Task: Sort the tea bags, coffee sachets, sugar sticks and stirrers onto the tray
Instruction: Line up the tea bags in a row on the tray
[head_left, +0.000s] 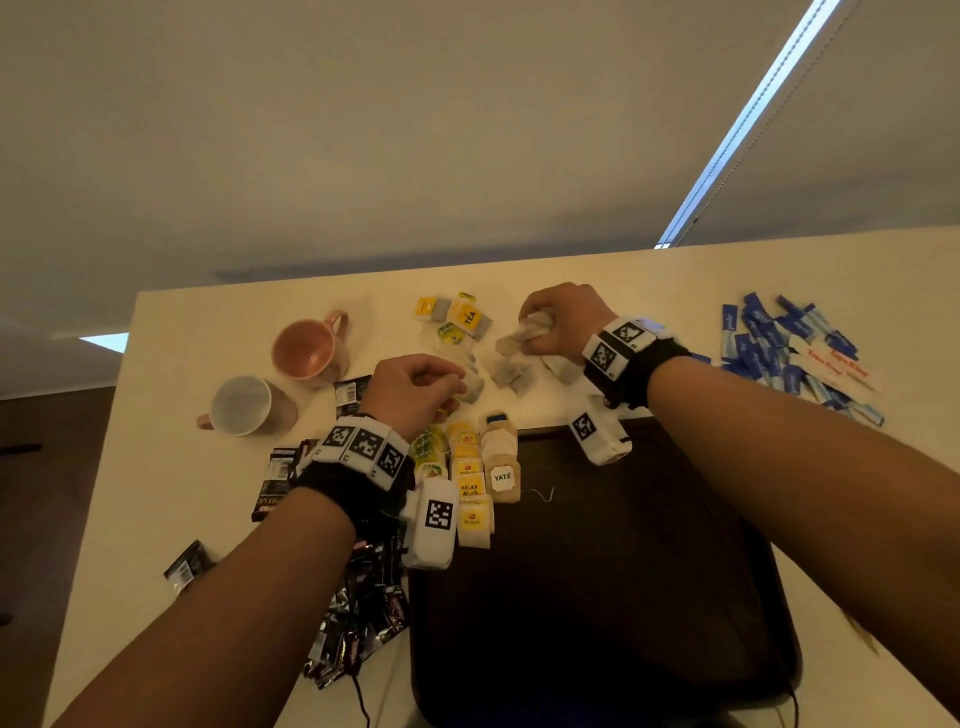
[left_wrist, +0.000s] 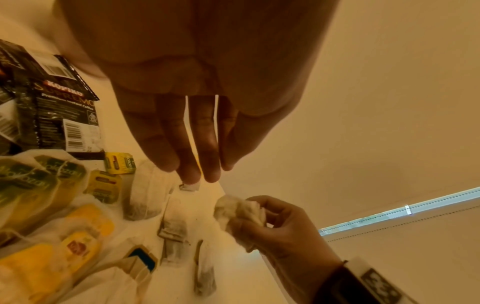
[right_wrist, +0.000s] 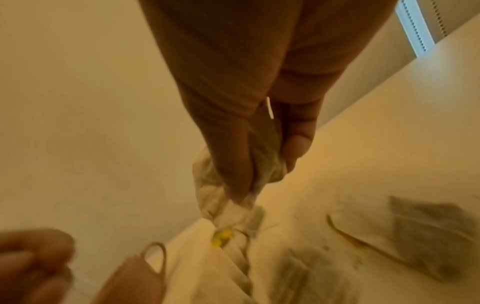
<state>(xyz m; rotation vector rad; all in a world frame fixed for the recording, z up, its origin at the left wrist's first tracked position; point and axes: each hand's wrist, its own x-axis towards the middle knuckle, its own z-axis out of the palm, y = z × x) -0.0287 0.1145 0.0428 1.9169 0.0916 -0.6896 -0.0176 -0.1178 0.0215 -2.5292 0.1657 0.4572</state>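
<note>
My right hand grips a crumpled bunch of white tea bags just above the table, beyond the dark tray. The bunch sticks out below the right hand's fingers. My left hand hovers over loose tea bags, its fingers held together and pointing down at a small white tag. Whether they hold the tag is unclear. Rows of tagged tea bags lie along the tray's far left corner.
Black coffee sachets lie left of the tray. Blue and white sugar sticks are heaped at the far right. A pink mug and a pale mug stand at the left. More yellow-tagged tea bags sit near the far edge.
</note>
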